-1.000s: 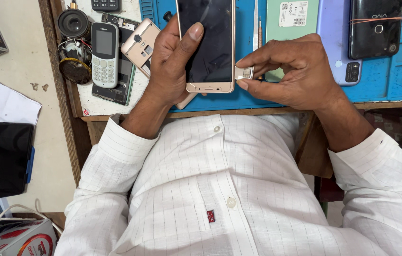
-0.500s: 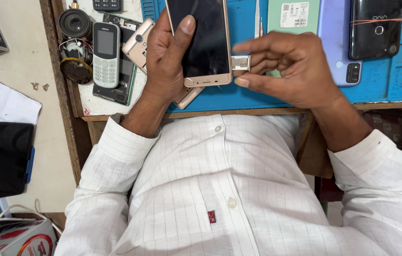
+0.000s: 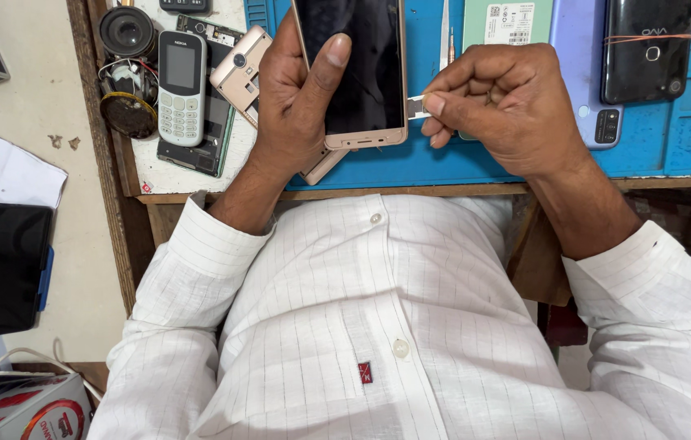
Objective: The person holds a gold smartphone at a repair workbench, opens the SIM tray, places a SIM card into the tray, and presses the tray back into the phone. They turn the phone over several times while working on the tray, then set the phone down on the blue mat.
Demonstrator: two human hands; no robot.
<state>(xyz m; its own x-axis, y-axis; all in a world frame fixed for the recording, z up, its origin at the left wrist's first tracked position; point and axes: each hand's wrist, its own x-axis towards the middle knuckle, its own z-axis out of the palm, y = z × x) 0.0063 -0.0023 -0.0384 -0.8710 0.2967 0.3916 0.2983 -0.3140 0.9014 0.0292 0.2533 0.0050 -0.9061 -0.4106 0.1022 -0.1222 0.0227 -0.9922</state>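
Head view, left to right: one grey keypad phone lies upper left; my left hand grips one gold smartphone at top centre; my right hand pinches one small card tray touching its side. I'd keep the tray level with the slot.

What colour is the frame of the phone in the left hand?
Gold, with a dark screen; the head view shows the phone held in the left hand.

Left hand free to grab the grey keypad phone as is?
Probably not: the left hand is full, gripping the gold smartphone. The grey keypad phone lies uncovered just beside it, so only the occupied grip stands in the way.
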